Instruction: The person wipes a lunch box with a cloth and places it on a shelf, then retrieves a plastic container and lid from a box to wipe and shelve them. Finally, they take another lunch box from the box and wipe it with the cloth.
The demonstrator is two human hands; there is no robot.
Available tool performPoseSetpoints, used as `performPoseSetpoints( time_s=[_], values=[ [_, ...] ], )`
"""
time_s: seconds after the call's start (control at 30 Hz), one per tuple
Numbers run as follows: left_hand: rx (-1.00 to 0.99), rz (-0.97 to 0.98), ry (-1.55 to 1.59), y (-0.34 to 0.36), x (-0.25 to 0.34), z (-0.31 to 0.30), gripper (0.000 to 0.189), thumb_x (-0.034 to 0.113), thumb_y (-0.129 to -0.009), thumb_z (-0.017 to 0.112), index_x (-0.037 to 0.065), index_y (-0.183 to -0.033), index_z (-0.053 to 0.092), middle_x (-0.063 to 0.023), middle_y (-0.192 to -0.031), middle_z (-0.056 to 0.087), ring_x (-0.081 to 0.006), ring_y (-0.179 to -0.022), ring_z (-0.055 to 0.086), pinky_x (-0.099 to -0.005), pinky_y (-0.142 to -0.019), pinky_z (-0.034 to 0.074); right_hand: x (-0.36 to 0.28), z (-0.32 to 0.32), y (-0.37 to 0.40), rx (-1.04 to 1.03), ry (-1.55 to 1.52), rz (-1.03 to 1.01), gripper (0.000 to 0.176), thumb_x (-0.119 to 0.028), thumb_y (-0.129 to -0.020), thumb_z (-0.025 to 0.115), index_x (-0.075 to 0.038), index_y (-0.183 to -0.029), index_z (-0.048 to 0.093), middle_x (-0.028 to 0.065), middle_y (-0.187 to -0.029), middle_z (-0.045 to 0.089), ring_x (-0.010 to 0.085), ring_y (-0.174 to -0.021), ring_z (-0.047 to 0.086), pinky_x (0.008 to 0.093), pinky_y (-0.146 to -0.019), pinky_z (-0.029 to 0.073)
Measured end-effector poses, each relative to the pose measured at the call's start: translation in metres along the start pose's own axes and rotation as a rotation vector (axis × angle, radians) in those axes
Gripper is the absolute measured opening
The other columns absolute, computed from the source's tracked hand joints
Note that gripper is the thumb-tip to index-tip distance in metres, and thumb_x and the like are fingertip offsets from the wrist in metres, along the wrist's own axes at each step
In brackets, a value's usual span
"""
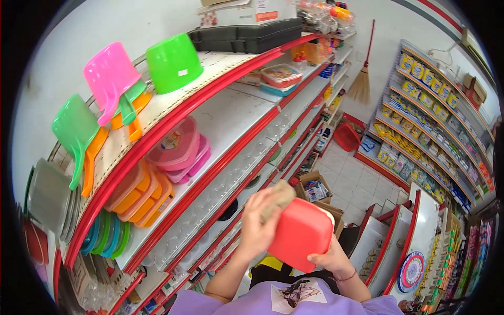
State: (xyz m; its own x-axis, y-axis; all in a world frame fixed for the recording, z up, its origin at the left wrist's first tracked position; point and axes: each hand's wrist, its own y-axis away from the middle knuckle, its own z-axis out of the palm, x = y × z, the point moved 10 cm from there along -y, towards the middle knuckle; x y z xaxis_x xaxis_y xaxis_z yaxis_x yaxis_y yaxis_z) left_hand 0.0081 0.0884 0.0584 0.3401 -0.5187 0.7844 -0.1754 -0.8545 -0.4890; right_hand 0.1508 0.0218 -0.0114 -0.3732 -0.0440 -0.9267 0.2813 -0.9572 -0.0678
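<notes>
Left hand [258, 220] clasps beige cloth [281, 196] at upper-left edge of red container [302, 234]; right hand [336, 258] grips its lower-right corner.

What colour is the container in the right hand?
The container is coral red, best seen in the head view.

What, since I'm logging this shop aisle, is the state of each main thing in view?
Left hand: gripping tan cloth
Tan cloth: bunched, at the red container's edge
Right hand: gripping red container
Red container: held tilted
Pink dipper: upside down
Bright green tub: upside down
Black case: closed
Broom: bristles down
</notes>
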Motion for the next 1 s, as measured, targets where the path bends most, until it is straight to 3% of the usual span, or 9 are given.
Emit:
performPoseSetpoints(
  time_s=[0.07, 0.23, 0.5, 0.57, 0.63, 0.7, 0.83, 0.93, 1.0],
  values=[
    [-0.071, 0.129, -0.305, 0.006, 0.036, 0.005, 0.047, 0.012, -0.073, 0.059, 0.015, -0.120, 0.055, -0.0091, -0.122, 0.052, -0.0286, -0.116, 0.043, -0.0443, -0.097, 0.029, 0.013, 0.003, -0.011, 0.046, -0.068, -0.014, 0.068, -0.010, -0.070, 0.072, -0.001, -0.128, 0.038, 0.0065, -0.118, 0.051, 0.0133, -0.111, 0.046, 0.0318, -0.092, 0.040],
    [-0.137, 0.243, -0.459, 0.025, 0.046, 0.009, 0.062, 0.014, -0.065, 0.061, 0.022, -0.125, 0.051, -0.0032, -0.136, 0.040, -0.0246, -0.122, 0.038, -0.0482, -0.098, 0.025, 0.022, 0.022, -0.036, 0.121, -0.407, -0.107, 0.080, -0.051, -0.075, 0.063, -0.002, -0.131, 0.032, 0.0089, -0.125, 0.047, 0.0200, -0.112, 0.050, 0.0350, -0.093, 0.043],
    [-0.266, 0.384, -0.538, 0.079, 0.019, -0.026, 0.054, 0.017, -0.072, 0.059, 0.019, -0.125, 0.050, -0.0047, -0.137, 0.040, -0.0244, -0.123, 0.039, -0.0471, -0.103, 0.024, 0.010, 0.032, -0.057, 0.302, -0.373, -0.226, 0.079, -0.052, -0.075, 0.062, -0.001, -0.128, 0.036, 0.0087, -0.119, 0.051, 0.0199, -0.107, 0.053, 0.0341, -0.086, 0.046],
    [-0.216, -0.266, 0.171, 0.108, -0.085, -0.033, 0.048, 0.024, -0.082, 0.053, 0.012, -0.128, 0.045, -0.0095, -0.135, 0.040, -0.0265, -0.122, 0.041, -0.0449, -0.103, 0.027, -0.002, 0.025, -0.054, 0.306, -0.054, -0.139, 0.077, -0.048, -0.074, 0.066, 0.000, -0.127, 0.037, 0.0089, -0.119, 0.051, 0.0189, -0.108, 0.052, 0.0347, -0.089, 0.044],
    [-0.074, -0.707, 0.802, 0.137, -0.133, -0.044, 0.051, 0.033, -0.089, 0.047, 0.005, -0.131, 0.039, -0.0139, -0.134, 0.040, -0.0280, -0.120, 0.043, -0.0429, -0.103, 0.030, -0.025, 0.065, -0.067, 0.009, 0.190, -0.387, 0.068, -0.037, -0.075, 0.071, 0.001, -0.123, 0.042, 0.0092, -0.120, 0.051, 0.0178, -0.110, 0.050, 0.0373, -0.092, 0.042],
    [0.127, -0.905, 1.363, 0.151, -0.147, -0.056, 0.062, 0.045, -0.092, 0.039, 0.000, -0.133, 0.031, -0.0178, -0.134, 0.039, -0.0291, -0.119, 0.044, -0.0412, -0.102, 0.033, -0.024, 0.097, -0.070, -0.006, 0.723, -0.455, 0.067, -0.028, -0.069, 0.074, 0.000, -0.122, 0.044, 0.0176, -0.129, 0.043, 0.0315, -0.120, 0.042, 0.0468, -0.099, 0.033],
    [0.095, -0.496, 1.503, 0.121, -0.095, -0.112, 0.091, 0.063, -0.080, 0.046, 0.003, -0.140, 0.013, -0.0148, -0.138, 0.032, -0.0255, -0.125, 0.037, -0.0397, -0.102, 0.033, 0.007, 0.190, -0.067, -0.394, 1.640, -0.754, 0.061, -0.018, -0.066, 0.065, -0.011, -0.124, 0.045, 0.0170, -0.135, 0.037, 0.0419, -0.126, 0.032, 0.0611, -0.100, 0.021],
    [0.202, -0.510, 0.932, 0.111, -0.077, -0.144, 0.097, 0.027, -0.070, 0.072, 0.005, -0.141, 0.009, -0.0116, -0.136, 0.034, -0.0222, -0.124, 0.038, -0.0361, -0.103, 0.031, 0.031, 0.215, -0.068, -0.510, 1.558, -0.739, 0.057, -0.016, -0.069, 0.061, -0.011, -0.124, 0.045, 0.0160, -0.136, 0.036, 0.0417, -0.126, 0.031, 0.0618, -0.100, 0.021],
    [0.285, -0.548, 1.004, 0.128, -0.097, -0.152, 0.097, 0.015, -0.066, 0.071, 0.005, -0.141, 0.010, -0.0114, -0.135, 0.036, -0.0215, -0.122, 0.039, -0.0348, -0.102, 0.032, 0.032, 0.221, -0.073, -0.645, 1.468, -0.630, 0.070, -0.032, -0.069, 0.066, -0.011, -0.130, 0.040, 0.0193, -0.139, 0.029, 0.0429, -0.129, 0.023, 0.0639, -0.101, 0.013]
  ],
)
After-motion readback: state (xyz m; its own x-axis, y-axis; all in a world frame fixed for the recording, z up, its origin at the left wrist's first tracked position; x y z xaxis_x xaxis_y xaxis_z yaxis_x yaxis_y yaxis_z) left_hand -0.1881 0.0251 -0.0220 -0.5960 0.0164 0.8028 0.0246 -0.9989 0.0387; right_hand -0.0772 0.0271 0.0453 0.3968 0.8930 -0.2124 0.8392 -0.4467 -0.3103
